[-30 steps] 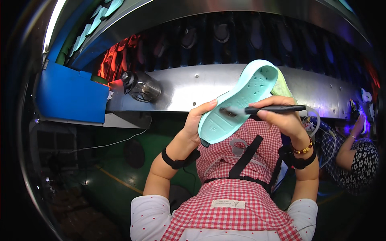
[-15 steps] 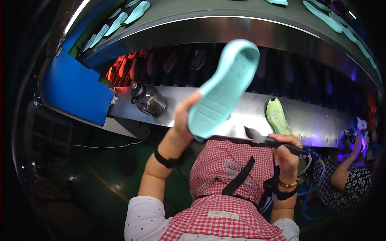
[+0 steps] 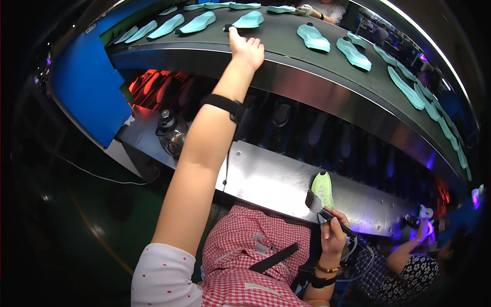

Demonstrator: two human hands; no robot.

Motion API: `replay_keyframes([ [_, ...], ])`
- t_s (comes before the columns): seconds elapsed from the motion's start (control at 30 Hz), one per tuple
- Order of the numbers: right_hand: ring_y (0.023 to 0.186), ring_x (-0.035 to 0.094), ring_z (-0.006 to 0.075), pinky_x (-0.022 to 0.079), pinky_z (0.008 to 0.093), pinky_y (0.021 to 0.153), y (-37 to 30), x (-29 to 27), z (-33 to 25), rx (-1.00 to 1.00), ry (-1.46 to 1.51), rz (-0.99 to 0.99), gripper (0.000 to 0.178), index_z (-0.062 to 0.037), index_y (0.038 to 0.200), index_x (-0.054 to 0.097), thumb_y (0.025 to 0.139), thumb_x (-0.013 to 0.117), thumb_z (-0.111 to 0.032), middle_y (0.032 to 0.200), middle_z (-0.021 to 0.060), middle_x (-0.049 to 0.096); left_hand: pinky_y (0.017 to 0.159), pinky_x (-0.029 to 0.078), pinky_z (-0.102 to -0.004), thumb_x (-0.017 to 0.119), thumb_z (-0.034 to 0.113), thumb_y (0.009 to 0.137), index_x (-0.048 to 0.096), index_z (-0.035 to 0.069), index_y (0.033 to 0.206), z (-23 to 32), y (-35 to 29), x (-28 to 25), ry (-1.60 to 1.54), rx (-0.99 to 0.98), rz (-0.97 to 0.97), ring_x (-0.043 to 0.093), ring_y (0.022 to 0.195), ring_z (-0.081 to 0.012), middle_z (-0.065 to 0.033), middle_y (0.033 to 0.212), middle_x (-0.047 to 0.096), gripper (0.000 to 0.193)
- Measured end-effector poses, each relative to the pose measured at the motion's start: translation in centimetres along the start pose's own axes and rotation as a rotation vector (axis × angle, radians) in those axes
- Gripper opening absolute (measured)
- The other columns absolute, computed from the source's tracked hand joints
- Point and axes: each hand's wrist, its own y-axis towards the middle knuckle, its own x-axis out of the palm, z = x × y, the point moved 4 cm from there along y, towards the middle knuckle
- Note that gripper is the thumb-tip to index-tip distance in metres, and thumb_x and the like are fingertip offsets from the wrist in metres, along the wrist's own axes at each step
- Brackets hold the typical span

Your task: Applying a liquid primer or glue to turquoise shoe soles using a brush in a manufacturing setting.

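Note:
My left hand (image 3: 247,50) is stretched far forward over the belt edge, palm up, fingers apart, with nothing in it. Just beyond its fingertips lies a teal shoe sole (image 3: 249,20) on the dark conveyor belt (image 3: 279,45); whether the thumb touches the sole's black tip I cannot tell. Close to my apron, my right hand (image 3: 335,234) grips a flat brush (image 3: 315,202) by its black handle, dark bristles pointing up and left. Behind the brush, a yellow-green shoe sole (image 3: 323,187) lies on the metal ledge (image 3: 271,171), its lower end partly hidden.
More teal soles (image 3: 353,54) lie spaced along the curving belt. A dark see-through jug (image 3: 171,134) stands on the ledge, partly behind my left forearm. A blue panel (image 3: 84,84) is at the left. Co-workers appear at right (image 3: 409,258) and across the belt (image 3: 327,10).
My left hand has gone from holding a teal sole before me to reaching out over the belt, empty. The view has shifted; my right hand keeps the brush.

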Motion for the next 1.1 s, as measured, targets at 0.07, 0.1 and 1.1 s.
replay_keyframes([
  [0.07,0.044,0.043,0.0082,0.035,0.0196,0.045,0.4,-0.9,0.2,0.085,-0.067,0.009,0.023,0.0043,0.104,0.05,0.084,0.049,-0.005,0.106,0.0253,0.055,0.107,0.01,-0.0381,0.043,0.049,0.083,-0.005,0.004,0.137,0.3,0.2,0.4,0.085,-0.023,0.021,0.007,0.133,-0.0295,-0.0199,0.143,0.002,0.085],
  [0.1,0.044,0.043,0.0082,0.035,0.0196,0.045,0.5,-1.2,0.3,0.078,-0.069,0.019,0.023,0.0043,0.104,0.05,0.084,0.049,-0.005,0.106,0.0253,0.055,0.107,0.013,-0.038,0.045,0.045,0.083,-0.002,0.003,0.136,0.3,0.2,0.6,0.14,-0.024,0.024,0.01,0.133,-0.0298,-0.0207,0.142,0.004,0.083],
  [1.1,0.051,0.044,0.0051,0.037,0.0148,0.046,2.3,-1.4,3.2,0.217,-0.019,0.071,0.021,0.0038,0.101,0.056,0.083,0.055,-0.005,0.098,0.013,0.061,0.087,0.041,-0.0405,0.06,0.049,0.072,0.041,0.003,0.119,-11.0,1.9,6.9,2.074,0.47,-0.484,0.05,0.105,-0.0368,-0.0234,0.115,0.049,0.068],
])
